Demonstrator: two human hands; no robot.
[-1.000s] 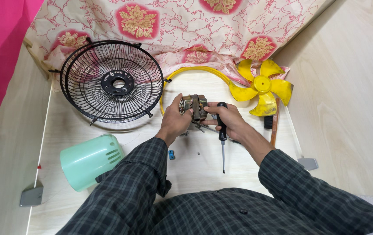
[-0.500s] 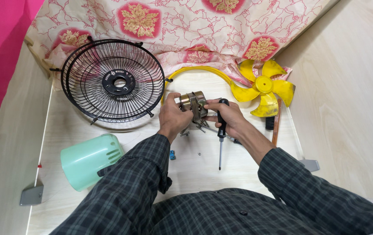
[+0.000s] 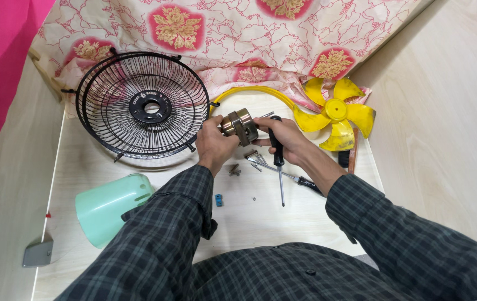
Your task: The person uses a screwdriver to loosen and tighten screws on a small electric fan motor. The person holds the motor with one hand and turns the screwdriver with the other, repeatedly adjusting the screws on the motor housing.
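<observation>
Together, both hands: hold the fan motor (image 3: 239, 126) above the surface's (image 3: 249, 223) far edge.
Left hand (image 3: 214, 146): grip clamped on motor.
Right hand (image 3: 284, 138): steadies motor, grip clamped on screwdriver (image 3: 278, 161).
Nearby: black fan guard (image 3: 142, 104), yellow blade (image 3: 337, 112).

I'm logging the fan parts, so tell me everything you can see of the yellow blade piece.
The yellow fan blade is one glossy, plastic-looking moulding: five broad curved vanes around a round central hub. It lies flat at the table's far right corner, partly on the floral cloth, beside a yellow ring. Neither hand touches it; the right hand is nearest.
</observation>
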